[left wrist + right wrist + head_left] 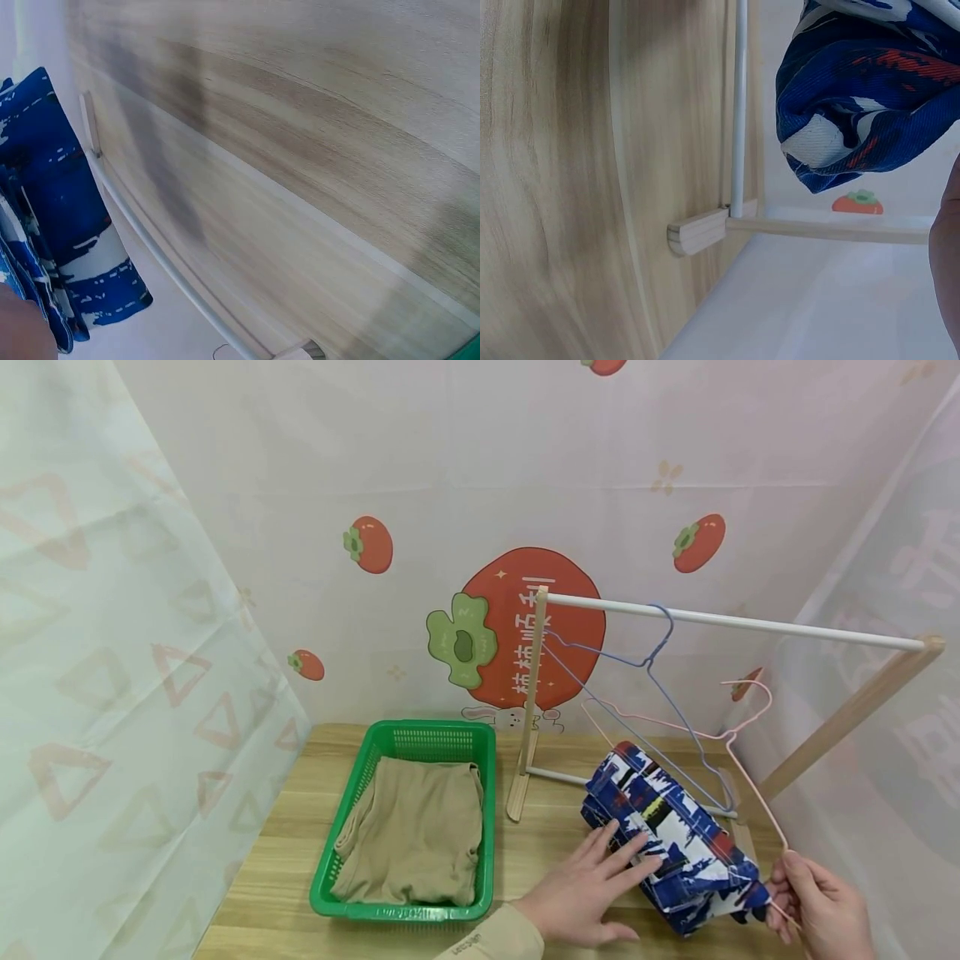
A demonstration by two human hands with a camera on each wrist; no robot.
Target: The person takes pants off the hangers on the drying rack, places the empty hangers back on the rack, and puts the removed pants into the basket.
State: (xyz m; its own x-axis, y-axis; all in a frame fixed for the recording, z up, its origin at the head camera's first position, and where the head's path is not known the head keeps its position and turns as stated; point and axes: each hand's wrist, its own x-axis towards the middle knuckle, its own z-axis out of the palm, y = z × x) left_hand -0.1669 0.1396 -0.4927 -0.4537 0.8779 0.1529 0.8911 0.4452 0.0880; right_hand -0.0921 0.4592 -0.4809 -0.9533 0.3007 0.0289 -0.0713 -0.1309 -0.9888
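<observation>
A blue, white and red patterned garment [667,835] hangs folded over the lower part of a pink clothes hanger [759,802], in front of the rack. My left hand [585,889] lies with fingers spread and straight against the garment's near left side. At the hanger's lower right corner, my right hand [821,902] pinches the pink wire between thumb and fingers, beside the garment's end. In the left wrist view the garment [67,225] shows loose layered edges; in the right wrist view its bunched end [862,97] is close to the hand.
A clothes rack with a white top rail [750,622] and wooden posts stands behind the hands. From its rail hangs a blue hanger [678,714], partly behind the garment. To the left, a green basket [487,827] holds folded beige clothing [420,835]. Printed sheets wall the table.
</observation>
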